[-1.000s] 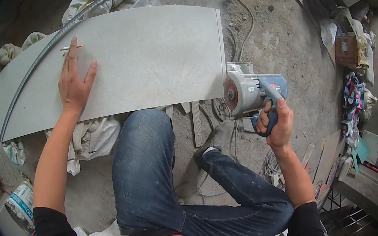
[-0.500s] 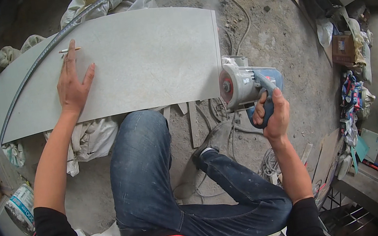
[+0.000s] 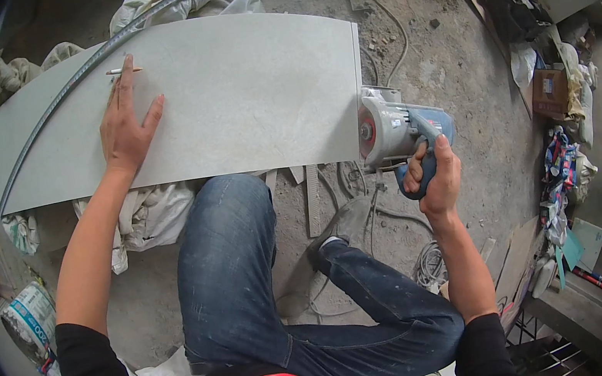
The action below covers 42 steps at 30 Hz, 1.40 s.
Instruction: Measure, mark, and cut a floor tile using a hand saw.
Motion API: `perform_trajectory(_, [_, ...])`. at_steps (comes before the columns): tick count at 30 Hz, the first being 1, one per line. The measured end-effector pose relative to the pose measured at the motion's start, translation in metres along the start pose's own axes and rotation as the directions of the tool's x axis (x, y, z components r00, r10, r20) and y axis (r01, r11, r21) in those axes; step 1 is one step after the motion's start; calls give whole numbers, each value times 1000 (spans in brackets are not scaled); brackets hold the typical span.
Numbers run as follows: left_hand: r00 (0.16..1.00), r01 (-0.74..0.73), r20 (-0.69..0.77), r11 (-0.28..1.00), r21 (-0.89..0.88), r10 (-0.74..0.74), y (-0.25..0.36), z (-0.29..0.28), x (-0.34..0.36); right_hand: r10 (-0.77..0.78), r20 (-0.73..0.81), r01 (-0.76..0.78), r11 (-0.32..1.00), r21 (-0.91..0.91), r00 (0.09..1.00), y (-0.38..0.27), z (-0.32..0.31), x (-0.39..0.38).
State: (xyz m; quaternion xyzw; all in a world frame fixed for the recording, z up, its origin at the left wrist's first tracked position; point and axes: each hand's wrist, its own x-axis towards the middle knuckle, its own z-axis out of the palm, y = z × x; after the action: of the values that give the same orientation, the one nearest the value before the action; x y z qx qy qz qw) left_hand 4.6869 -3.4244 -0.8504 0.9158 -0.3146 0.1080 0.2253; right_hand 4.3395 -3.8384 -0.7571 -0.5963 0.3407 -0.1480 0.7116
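Note:
A pale grey slab with a curved far edge lies in front of me, a thin line running close to its right edge. My left hand rests flat on it, fingers spread. At its fingertips is a slim pencil; I cannot tell if it sits between the fingers. My right hand is wrapped round the handle of a blue and grey handheld power cutter. The cutter sits at the slab's right edge, near its near corner; the blade's cutting edge is hidden by the guard.
A bent metal strip crosses the slab's left part. White sacks show beneath it. Cables trail over the dusty floor by my foot. A cardboard box and clutter line the right side. A bucket-like container stands at left.
The cutter has moved slightly farther from me along the slab's right edge. My left hand keeps its place on the slab. The whole view has shifted a little.

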Motion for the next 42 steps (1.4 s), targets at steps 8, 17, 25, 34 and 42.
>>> perform_trajectory(8, [1000, 11, 1, 1000, 18, -11, -2, 0, -3, 9, 11, -9, 999, -38, 1000, 1, -3, -6])
perform_trajectory(17, [1000, -1, -10, 1000, 7, 1, -3, 0, -5, 66, 4, -66, 998, 14, 998, 0, -4, -15])
perform_trajectory(25, [999, -20, -27, 1000, -8, 20, -4, -2, 0, 133, -49, -129, 988, 82, 990, 4, -11, -31])
perform_trajectory(34, [999, 22, 32, 996, -84, -19, 9, -11, -2, 217, -159, -68, 768, 636, 963, -19, -124, 29])
perform_trajectory(42, [998, 16, 65, 996, -92, -10, 24, -5, 5, 448, -501, 166, 601, 782, 740, 75, -238, 122])
